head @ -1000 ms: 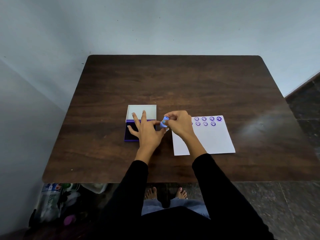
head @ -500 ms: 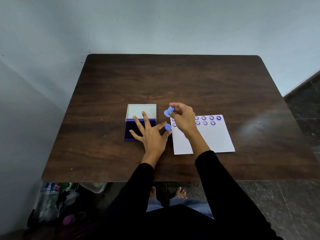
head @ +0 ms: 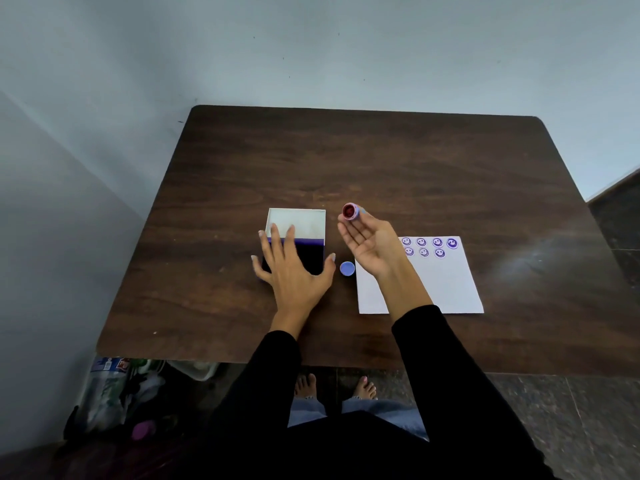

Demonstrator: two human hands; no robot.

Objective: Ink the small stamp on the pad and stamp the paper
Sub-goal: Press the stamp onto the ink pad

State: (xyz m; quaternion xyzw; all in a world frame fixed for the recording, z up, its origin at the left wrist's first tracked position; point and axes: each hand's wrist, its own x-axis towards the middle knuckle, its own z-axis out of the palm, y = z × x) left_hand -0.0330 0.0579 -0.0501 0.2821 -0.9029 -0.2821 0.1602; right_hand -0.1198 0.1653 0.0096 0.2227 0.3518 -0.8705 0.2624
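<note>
Right hand (head: pixel 372 242) is turned palm-up above the dark wooden worktop (head: pixel 381 161), its fingertips pinching the small round blue-bodied stamp (head: pixel 350 212) with the reddish stamping face tipped up toward the camera, so the short axis of the stamp points up and back rather than down. The open ink pad (head: pixel 294 252), a dark purple pad in a case with a white lid standing behind it, lies to the left of the stamp and slightly nearer the person; to ink it, the stamp would likely have to be rolled face-down and carried left. Left hand (head: pixel 294 268) lies spread flat, fingers splayed across the pad and case, steadying it but covering much of the inked surface. A small blue cap (head: pixel 347 268) sits on the worktop between the pad and the white sheet of paper (head: pixel 446 282), which carries two rows of purple smiley prints; the right forearm hides the paper's left part, so any prints there cannot be counted.
</note>
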